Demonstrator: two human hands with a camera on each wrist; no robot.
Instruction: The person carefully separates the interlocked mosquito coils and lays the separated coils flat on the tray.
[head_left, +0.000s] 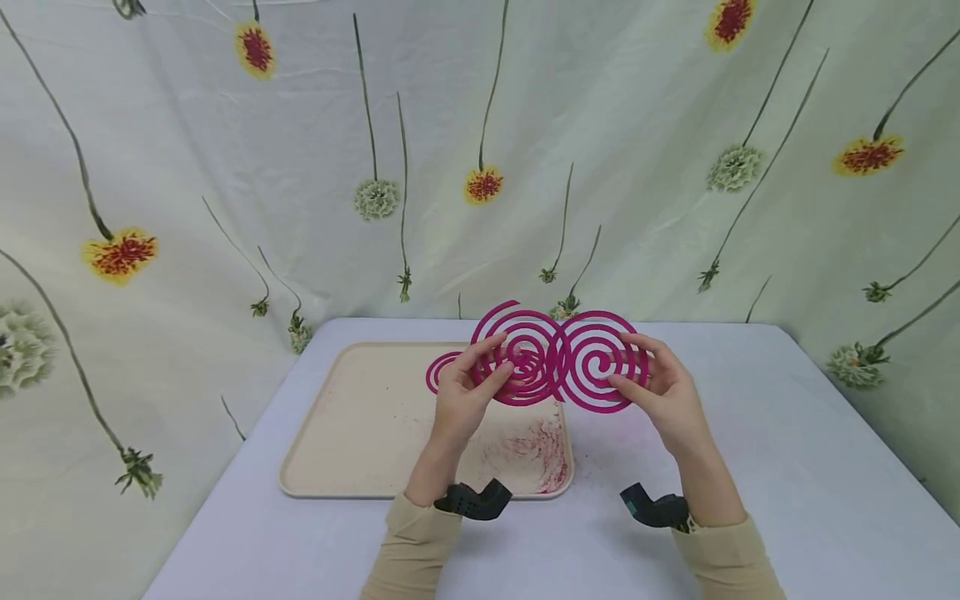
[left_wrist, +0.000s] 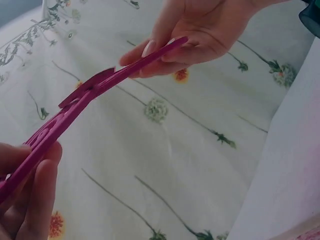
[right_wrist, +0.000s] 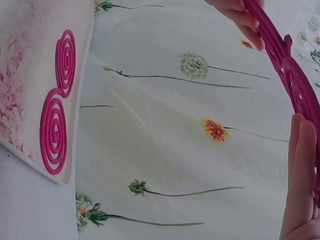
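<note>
Joined magenta mosquito coils [head_left: 557, 357], two spirals side by side and overlapping in the middle, are held up in both hands above the table. My left hand [head_left: 461, 398] pinches the left spiral between thumb and fingers. The right spiral is gripped at its outer side by my right hand [head_left: 670, 396]. Seen edge-on in the left wrist view, the coils [left_wrist: 80, 107] look thin and slightly bent, with one piece lifting off the other. Another pair of magenta coils [right_wrist: 55, 132] lies on the tray, partly hidden behind my left hand in the head view.
A beige tray [head_left: 352, 433] lies on the white-covered table [head_left: 750, 433], left of centre. Magenta dust [head_left: 536, 454] stains its right front corner. Behind the table hangs a flower-patterned cloth [head_left: 450, 242]. Each wrist wears a black camera [head_left: 480, 500].
</note>
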